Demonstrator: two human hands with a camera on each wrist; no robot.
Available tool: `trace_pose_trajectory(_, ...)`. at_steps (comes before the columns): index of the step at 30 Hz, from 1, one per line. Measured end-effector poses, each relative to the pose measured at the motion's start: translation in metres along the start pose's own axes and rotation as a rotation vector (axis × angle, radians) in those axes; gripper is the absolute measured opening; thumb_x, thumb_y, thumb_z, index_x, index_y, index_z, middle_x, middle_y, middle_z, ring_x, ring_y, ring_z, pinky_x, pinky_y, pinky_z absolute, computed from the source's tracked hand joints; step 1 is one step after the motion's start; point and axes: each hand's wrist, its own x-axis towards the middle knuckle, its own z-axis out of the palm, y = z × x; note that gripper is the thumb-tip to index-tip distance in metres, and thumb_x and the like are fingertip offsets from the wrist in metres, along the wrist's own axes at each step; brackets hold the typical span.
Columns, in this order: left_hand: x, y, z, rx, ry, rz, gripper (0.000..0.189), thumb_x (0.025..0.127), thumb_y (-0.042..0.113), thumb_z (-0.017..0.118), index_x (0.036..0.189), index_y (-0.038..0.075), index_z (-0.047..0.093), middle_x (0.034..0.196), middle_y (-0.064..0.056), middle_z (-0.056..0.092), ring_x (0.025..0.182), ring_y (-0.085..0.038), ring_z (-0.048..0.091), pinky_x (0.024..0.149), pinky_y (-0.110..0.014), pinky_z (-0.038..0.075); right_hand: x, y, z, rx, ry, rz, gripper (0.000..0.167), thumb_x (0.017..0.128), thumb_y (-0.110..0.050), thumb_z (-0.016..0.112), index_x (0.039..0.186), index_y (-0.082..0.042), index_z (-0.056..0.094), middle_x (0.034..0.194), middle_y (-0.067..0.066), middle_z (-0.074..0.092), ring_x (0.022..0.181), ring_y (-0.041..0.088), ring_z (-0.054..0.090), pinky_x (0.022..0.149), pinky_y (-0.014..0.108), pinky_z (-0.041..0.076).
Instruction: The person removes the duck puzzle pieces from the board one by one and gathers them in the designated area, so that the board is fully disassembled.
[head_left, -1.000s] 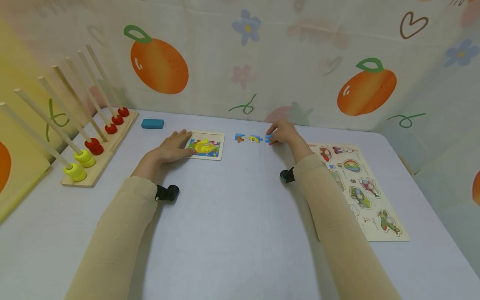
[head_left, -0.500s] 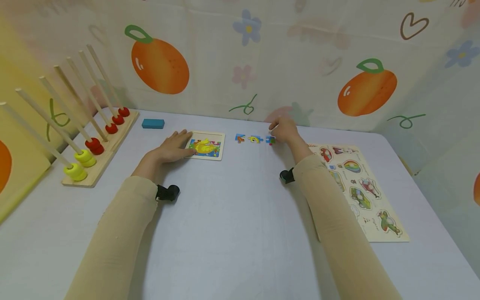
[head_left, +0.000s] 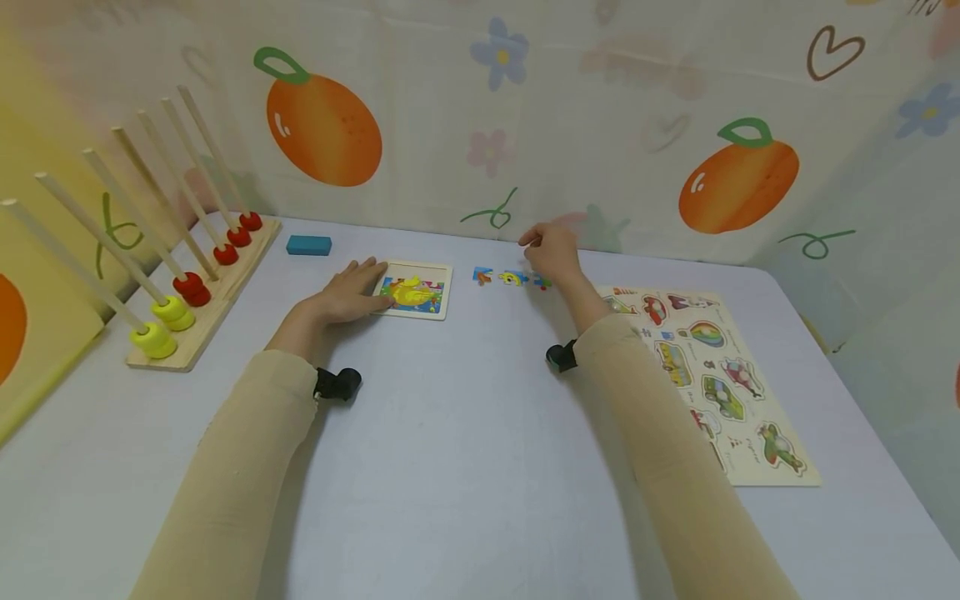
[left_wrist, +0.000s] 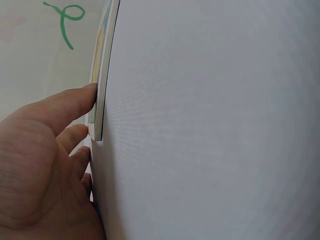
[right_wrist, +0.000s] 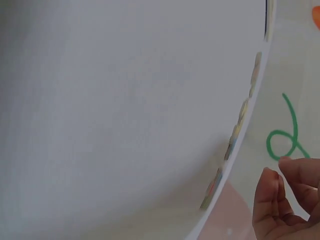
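Observation:
My left hand (head_left: pixel 345 293) lies with its fingers spread at the left edge of a small framed jigsaw puzzle (head_left: pixel 447 292). Its thumb (left_wrist: pixel 82 100) rests on the puzzle's face. A yellow figure on a blue ground fills the lower part of the frame, under a bare strip along the top. Three loose jigsaw pieces lie in a row to its right: a blue-and-brown one (head_left: pixel 482 275), a yellow-and-blue one (head_left: pixel 513 278) and a blue-green one (head_left: pixel 542 283). Above the row is my right hand (head_left: pixel 553 252), fingers loosely bent, nothing showing between thumb and fingertips (right_wrist: pixel 267 182).
A wooden counting rack (head_left: pixel 225 287) with upright pegs and red and yellow beads stands at the left. Near it sits a teal block (head_left: pixel 308 245). A large picture board (head_left: pixel 750 400) lies partly under my right forearm. A printed cloth (head_left: pixel 420 108) hangs behind the table.
My right hand has come away from the blue-green piece and moved slightly up and left over the row. The left hand stays at the framed puzzle.

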Motion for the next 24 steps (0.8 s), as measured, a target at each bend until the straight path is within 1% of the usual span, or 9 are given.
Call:
trace_pose_trajectory(4,0.000,0.000,0.000,-0.001,0.001,0.004,0.078,0.098,0.035,0.049,0.158,0.004,0.012,0.167,-0.022,0.001,0.154,-0.046,-0.009,0.124,-0.062,-0.005,-0.002,-0.011,0.007,0.062,-0.025,-0.026,0.025,0.088,-0.001,0.055,0.108,0.000,0.070,0.086,0.007,0.060,0.074,0.016,0.050,0.064,0.021,0.040)
trace_pose_trajectory(7,0.000,0.000,-0.001,0.003,0.002,0.009,0.077,0.098,0.035,0.049,0.158,0.003,0.012,0.167,-0.023,0.000,0.154,-0.046,-0.008,0.124,-0.062,-0.004,-0.003,-0.020,0.012,0.093,-0.051,-0.049,0.025,0.088,-0.001,0.054,0.108,0.001,0.070,0.080,0.003,0.054,0.069,0.013,0.047,0.061,0.019,0.039)
trace_pose_trajectory(9,-0.001,0.001,-0.001,0.003,0.002,0.010,0.077,0.098,0.035,0.049,0.158,0.003,0.012,0.167,-0.023,0.000,0.154,-0.046,-0.008,0.124,-0.063,-0.004,-0.004,-0.026,0.017,0.098,-0.072,-0.063,0.026,0.088,-0.002,0.054,0.108,0.001,0.070,0.080,0.002,0.054,0.068,0.012,0.048,0.060,0.018,0.039)
trace_pose_trajectory(13,-0.002,0.002,-0.002,0.004,0.003,0.012,0.077,0.098,0.034,0.049,0.158,0.003,0.012,0.167,-0.023,0.000,0.154,-0.047,-0.008,0.124,-0.062,-0.004,-0.007,-0.040,0.027,0.116,-0.136,-0.060,0.024,0.091,-0.004,0.056,0.111,-0.001,0.069,0.083,0.002,0.055,0.069,0.013,0.050,0.058,0.018,0.041)
trace_pose_trajectory(15,-0.002,0.002,-0.002,0.005,0.004,0.012,0.077,0.098,0.034,0.049,0.158,0.002,0.012,0.167,-0.023,0.001,0.154,-0.047,-0.008,0.124,-0.062,-0.004,-0.008,-0.047,0.033,0.131,-0.164,-0.055,0.023,0.091,-0.005,0.058,0.111,-0.002,0.068,0.084,0.003,0.055,0.067,0.014,0.053,0.057,0.018,0.043)
trace_pose_trajectory(19,-0.001,0.001,-0.002,0.009,0.004,0.014,0.077,0.098,0.034,0.049,0.158,0.003,0.012,0.167,-0.023,0.001,0.154,-0.047,-0.008,0.124,-0.062,-0.004,-0.011,-0.060,0.046,0.138,-0.208,-0.069,0.020,0.092,-0.007,0.060,0.110,-0.003,0.068,0.084,0.003,0.054,0.062,0.013,0.055,0.057,0.016,0.046)
trace_pose_trajectory(21,-0.001,0.001,-0.001,0.010,0.001,0.013,0.077,0.098,0.035,0.049,0.158,0.003,0.012,0.167,-0.023,0.000,0.154,-0.047,-0.008,0.124,-0.063,-0.004,-0.013,-0.066,0.053,0.135,-0.234,-0.075,0.019,0.092,-0.008,0.061,0.110,-0.005,0.068,0.084,0.002,0.053,0.062,0.011,0.054,0.057,0.015,0.046)
trace_pose_trajectory(24,0.001,0.000,-0.001,0.012,-0.002,0.008,0.077,0.098,0.036,0.049,0.158,0.003,0.012,0.167,-0.023,0.000,0.154,-0.047,-0.008,0.124,-0.063,-0.004,-0.016,-0.076,0.062,0.138,-0.283,-0.081,0.020,0.093,-0.011,0.062,0.111,-0.006,0.068,0.084,0.002,0.054,0.065,0.012,0.054,0.059,0.015,0.046)
